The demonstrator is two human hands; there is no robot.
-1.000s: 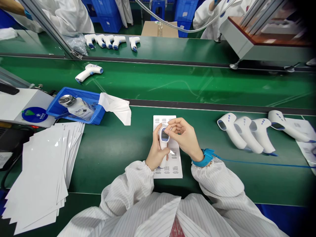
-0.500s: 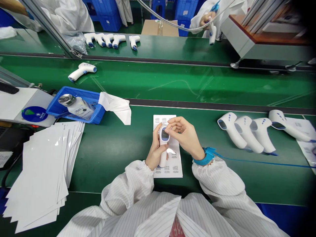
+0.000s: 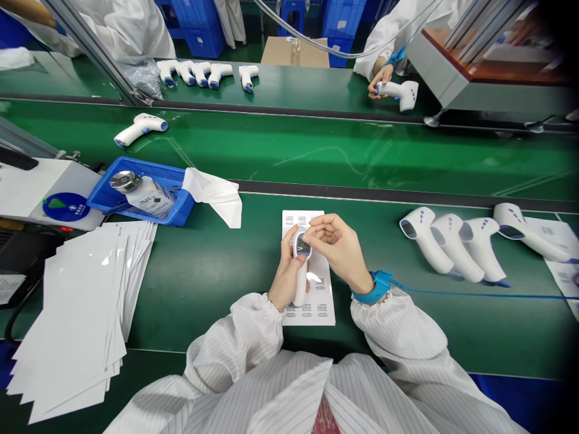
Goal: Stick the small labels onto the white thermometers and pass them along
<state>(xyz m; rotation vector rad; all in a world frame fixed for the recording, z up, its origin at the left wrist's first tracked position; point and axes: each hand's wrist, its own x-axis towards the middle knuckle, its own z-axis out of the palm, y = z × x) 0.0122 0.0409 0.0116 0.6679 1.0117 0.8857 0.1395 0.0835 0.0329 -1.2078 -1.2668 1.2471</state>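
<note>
A white forehead thermometer [image 3: 300,286] with a small dark display stands roughly upright in my left hand [image 3: 284,277], whose fingers wrap its sides. The left thumb presses at the lower edge of the display. My right hand [image 3: 341,250] has thumb and index finger pinched at the display's upper right edge; anything between those fingertips is too small to make out. A blue wrist strap [image 3: 374,288] with a cord circles the right wrist. Beneath both hands lies a white sheet printed with small text [image 3: 320,310].
Several white thermometers [image 3: 486,244] lie at right. On the left are a blue tray [image 3: 184,211] holding a bottle [image 3: 151,196], a white cloth [image 3: 217,196] and stacked white sheets [image 3: 76,307]. Another thermometer [image 3: 141,128] rests on the green belt [image 3: 316,147]. Across it, a co-worker's hand [image 3: 382,78] grips one.
My left thumb has shifted up to the display's lower edge. The thermometer on the belt has moved left. Across the belt, the co-worker's hand has turned a thermometer sideways and brought it lower.
</note>
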